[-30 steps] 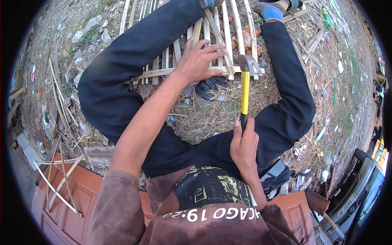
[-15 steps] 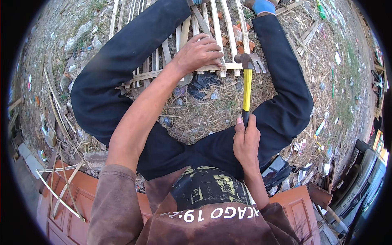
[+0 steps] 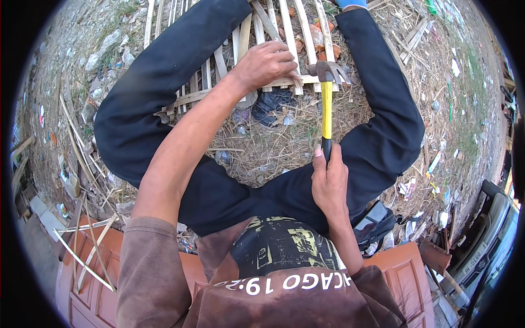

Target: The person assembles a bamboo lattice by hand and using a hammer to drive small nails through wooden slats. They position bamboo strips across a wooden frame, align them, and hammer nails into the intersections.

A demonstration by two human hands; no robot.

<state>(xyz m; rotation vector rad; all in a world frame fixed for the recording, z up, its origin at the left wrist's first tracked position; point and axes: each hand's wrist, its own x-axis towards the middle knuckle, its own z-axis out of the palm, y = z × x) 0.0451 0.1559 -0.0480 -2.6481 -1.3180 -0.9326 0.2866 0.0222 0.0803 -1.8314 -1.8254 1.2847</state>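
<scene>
Slats (image 3: 304,33) running off top edge, blue shoe (image 3: 351,4) too. Left hand (image 3: 264,64) hiding slats beneath. Right hand (image 3: 330,183) partly covering hammer (image 3: 327,109).

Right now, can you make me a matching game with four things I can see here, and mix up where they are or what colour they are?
Things:
1. hammer
2. left hand
3. right hand
4. panelled door

Places and colours:
A. reddish-brown, low in the picture
B. closed round a black grip
C. yellow in its middle part
D. over the wooden slats, bent at the knuckles

Right pairs: 1-C, 2-D, 3-B, 4-A
</scene>
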